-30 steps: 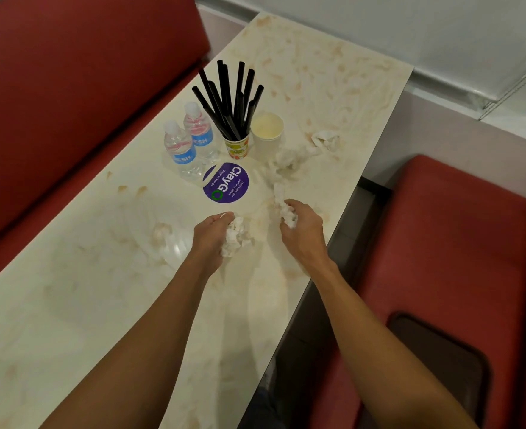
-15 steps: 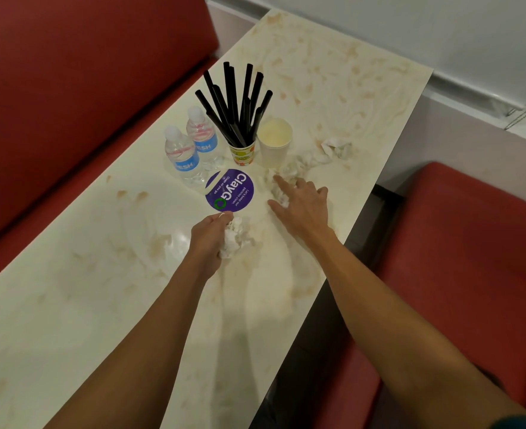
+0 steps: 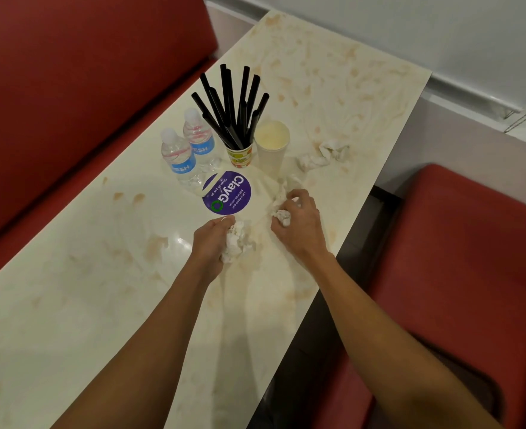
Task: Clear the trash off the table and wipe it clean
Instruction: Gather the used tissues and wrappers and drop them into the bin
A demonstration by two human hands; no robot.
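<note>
My left hand (image 3: 212, 239) grips a crumpled white tissue wad (image 3: 236, 243) just above the stained cream table (image 3: 342, 82). A little to the right, my right hand (image 3: 301, 221) has its fingers curled round another bunch of crumpled tissue (image 3: 281, 209) lying on the table. More crumpled tissue (image 3: 323, 154) lies farther back near the right edge. A white paper cup (image 3: 271, 147) stands behind my right hand.
Two small water bottles (image 3: 187, 153) and a patterned cup of black straws (image 3: 240, 119) stand at mid-table. A round purple sticker (image 3: 227, 192) lies flat before them. Red benches (image 3: 472, 258) flank both sides. Brown smears cover the tabletop.
My right hand reached forward with spread fingers onto the tissue pile, then curled round it and drew back slightly. My left hand kept its tissue wad and stayed in place.
</note>
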